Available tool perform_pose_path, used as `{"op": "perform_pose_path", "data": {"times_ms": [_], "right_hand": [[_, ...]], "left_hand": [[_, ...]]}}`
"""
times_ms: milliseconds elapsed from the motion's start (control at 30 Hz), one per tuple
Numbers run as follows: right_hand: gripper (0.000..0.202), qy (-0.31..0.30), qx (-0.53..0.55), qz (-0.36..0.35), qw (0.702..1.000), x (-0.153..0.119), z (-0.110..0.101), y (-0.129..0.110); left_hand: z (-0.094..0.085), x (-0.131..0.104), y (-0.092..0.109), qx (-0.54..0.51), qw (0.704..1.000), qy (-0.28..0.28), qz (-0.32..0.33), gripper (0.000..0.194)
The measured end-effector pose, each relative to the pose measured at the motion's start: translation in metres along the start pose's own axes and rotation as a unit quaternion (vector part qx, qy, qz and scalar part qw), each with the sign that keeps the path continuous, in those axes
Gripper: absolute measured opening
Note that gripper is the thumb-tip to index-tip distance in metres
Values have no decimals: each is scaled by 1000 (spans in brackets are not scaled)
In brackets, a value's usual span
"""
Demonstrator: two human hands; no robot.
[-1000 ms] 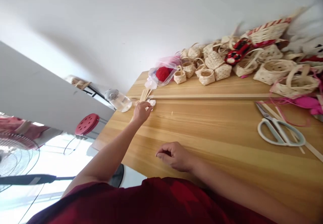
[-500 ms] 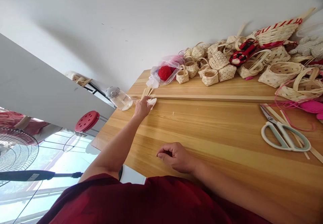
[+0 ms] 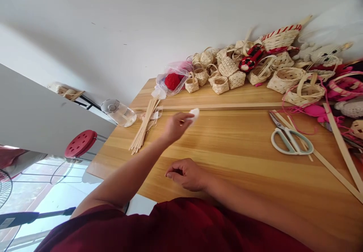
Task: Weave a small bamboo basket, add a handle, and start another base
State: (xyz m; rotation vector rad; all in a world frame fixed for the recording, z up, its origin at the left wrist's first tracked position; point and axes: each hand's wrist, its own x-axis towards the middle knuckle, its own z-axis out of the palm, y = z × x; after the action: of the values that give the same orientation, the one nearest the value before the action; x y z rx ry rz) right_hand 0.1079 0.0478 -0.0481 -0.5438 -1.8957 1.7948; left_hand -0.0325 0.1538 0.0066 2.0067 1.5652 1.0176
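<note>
My left hand [image 3: 176, 127] is closed, pinching a crumpled white tissue [image 3: 194, 114] between thumb and fingers above the wooden table [image 3: 227, 138]. Slight motion blur softens this hand. To its left lies a bundle of thin bamboo strips [image 3: 144, 125], with a small clear plastic wrapper [image 3: 158, 112] beside it. Resting on the table near my body, my right hand [image 3: 187, 174] is loosely curled, and nothing shows in its fingers. Scissors [image 3: 292, 136] with white and grey handles lie far to its right, across some flat strips [image 3: 334, 168].
Several small woven baskets [image 3: 220, 85] line the wall side, next to a red yarn ball [image 3: 172, 81] in a sheer bag. A clear water bottle [image 3: 119, 112] stands at the left edge. Pink yarn [image 3: 314, 110] trails near the scissors. A red stool [image 3: 81, 143] is beyond the table.
My left hand has moved right, away from the bamboo strips, carrying the white tissue. The strips now show in full. The view has shifted to the right; my right hand stays curled on the table.
</note>
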Motion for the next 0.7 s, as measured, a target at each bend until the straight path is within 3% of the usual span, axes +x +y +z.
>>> {"op": "perform_pose_path", "data": {"times_ms": [67, 167, 267, 367, 500, 567, 633, 700], "right_hand": [[16, -1, -5, 5, 1000, -1, 0, 1], [16, 3, -7, 6, 1000, -1, 1, 2], [16, 7, -1, 7, 1000, -1, 1, 0], [15, 3, 7, 12, 1000, -1, 1, -1], [16, 6, 8, 2, 1000, 0, 1, -1], [18, 7, 2, 5, 1000, 0, 1, -2], [18, 3, -6, 3, 1000, 1, 1, -2], [18, 2, -14, -3, 1000, 1, 1, -3]], "left_hand": [[35, 3, 24, 18, 996, -40, 78, 28], [79, 13, 45, 103, 977, -129, 136, 35], [92, 25, 43, 262, 931, -231, 108, 31], [61, 30, 20, 374, 903, -211, 14, 27], [-19, 27, -20, 449, 875, -145, -113, 23], [-48, 24, -28, 462, 867, -112, -147, 26], [-55, 21, -23, 455, 874, -94, -141, 32], [-38, 20, -4, 417, 898, -101, -101, 36]]}}
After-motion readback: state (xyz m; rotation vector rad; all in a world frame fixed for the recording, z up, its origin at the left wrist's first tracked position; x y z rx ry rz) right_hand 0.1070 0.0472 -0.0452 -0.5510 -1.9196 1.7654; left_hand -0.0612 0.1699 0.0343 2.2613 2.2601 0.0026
